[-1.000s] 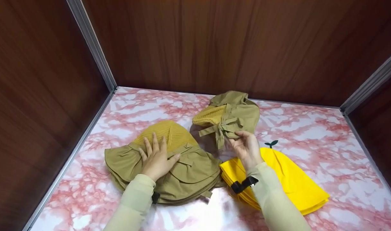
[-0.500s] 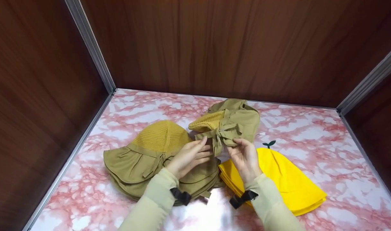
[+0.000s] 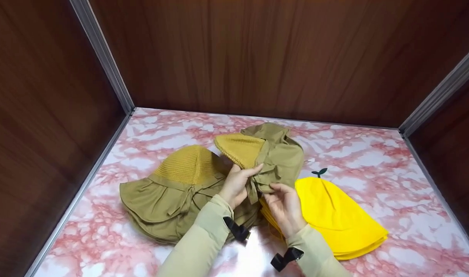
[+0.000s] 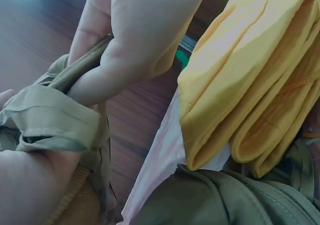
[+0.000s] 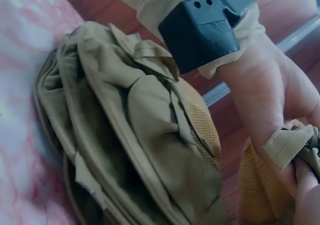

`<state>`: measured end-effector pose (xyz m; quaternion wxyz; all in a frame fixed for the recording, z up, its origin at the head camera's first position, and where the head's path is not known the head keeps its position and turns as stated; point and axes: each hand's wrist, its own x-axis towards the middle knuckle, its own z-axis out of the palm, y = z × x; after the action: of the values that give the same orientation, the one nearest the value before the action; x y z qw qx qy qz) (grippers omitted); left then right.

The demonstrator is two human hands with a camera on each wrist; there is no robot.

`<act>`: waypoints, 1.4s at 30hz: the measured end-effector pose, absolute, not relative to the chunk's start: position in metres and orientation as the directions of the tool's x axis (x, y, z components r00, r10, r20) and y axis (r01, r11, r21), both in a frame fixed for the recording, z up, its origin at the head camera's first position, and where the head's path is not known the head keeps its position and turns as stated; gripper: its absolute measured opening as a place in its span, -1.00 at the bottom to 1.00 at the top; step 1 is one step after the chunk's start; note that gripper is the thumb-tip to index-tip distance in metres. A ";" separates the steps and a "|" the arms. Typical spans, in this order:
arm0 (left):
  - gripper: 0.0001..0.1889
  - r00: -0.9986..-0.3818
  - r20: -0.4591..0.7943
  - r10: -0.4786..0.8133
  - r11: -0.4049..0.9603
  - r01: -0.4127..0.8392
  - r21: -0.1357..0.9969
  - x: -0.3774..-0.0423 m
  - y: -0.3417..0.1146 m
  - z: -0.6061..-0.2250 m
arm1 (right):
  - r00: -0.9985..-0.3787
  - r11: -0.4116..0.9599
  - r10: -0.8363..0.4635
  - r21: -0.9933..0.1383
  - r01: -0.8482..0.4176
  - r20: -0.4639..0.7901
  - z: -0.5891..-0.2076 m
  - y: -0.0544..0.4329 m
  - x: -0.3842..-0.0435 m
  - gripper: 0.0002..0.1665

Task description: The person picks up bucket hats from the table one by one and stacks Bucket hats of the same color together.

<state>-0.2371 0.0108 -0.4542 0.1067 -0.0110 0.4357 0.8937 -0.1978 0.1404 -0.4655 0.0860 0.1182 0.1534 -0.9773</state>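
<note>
A sun hat (image 3: 284,154) with a mustard knit crown and an olive cloth brim is held between both hands, in front of the back wall. My left hand (image 3: 235,186) grips it where crown meets brim, thumb over the cloth band near the tied bow. At the near brim edge, my right hand (image 3: 286,207) pinches the cloth between thumb and fingers. In the left wrist view the brim fabric (image 4: 55,117) passes between the two hands. Below and left lies a stack of matching hats (image 3: 157,202), its layered brims (image 5: 125,135) filling the right wrist view.
Bright yellow hats (image 3: 338,219), stacked with a green sprout on top, lie right of the right hand. Everything rests on a pink-and-white marbled table (image 3: 373,165). Dark wood panels (image 3: 250,57) with metal edging enclose the back and sides.
My left hand has left the stacked hats, moved right and taken hold of the loose hat. That hat has come nearer and left, its crown more spread; my right hand keeps pinching its brim.
</note>
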 end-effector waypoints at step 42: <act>-0.62 -0.924 0.014 0.382 -0.538 -0.210 0.817 -0.220 -0.026 -0.438 | -0.965 -0.722 -0.203 -0.641 0.260 -0.164 -0.452 0.203 -0.229 -0.87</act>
<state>-0.2198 -0.0259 -0.4376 0.1697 0.0955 0.4499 0.8716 -0.2289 0.2027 -0.4519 0.1249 0.0410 0.3513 -0.9270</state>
